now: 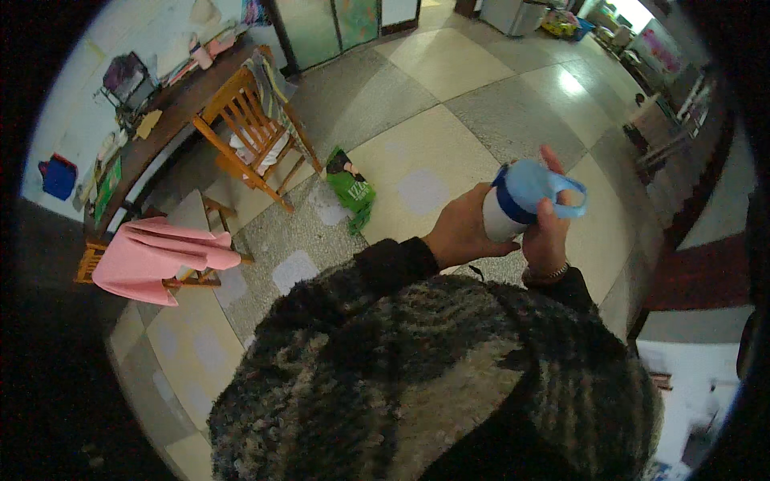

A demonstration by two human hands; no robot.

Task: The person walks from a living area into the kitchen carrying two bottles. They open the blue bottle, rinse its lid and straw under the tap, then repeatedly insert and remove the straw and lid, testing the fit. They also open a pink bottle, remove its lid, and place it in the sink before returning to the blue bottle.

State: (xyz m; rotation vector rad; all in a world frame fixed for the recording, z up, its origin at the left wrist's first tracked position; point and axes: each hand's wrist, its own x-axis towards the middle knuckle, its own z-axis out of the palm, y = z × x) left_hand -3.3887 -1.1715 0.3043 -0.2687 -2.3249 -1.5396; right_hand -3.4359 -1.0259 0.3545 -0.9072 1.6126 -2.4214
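A white bottle (501, 221) with a dark blue collar and a light blue lid (531, 178) is held up in front of me, tilted. The lid has a loop handle (576, 207) on its right side. My left hand (464, 226) wraps around the white body from the left. On the right, my right hand (550, 234) grips the lid near the loop, with its thumb against the lid's side and one finger raised behind it. Part of the right hand's fingers is hidden behind the lid.
On the tiled floor lies a green bag (350, 191). To the left stand a wooden chair (255, 136) and another with a pink cloth (156, 255) over it, beside a long dark desk (180, 92) with several items. Dark red steps or furniture (696, 272) line the right.
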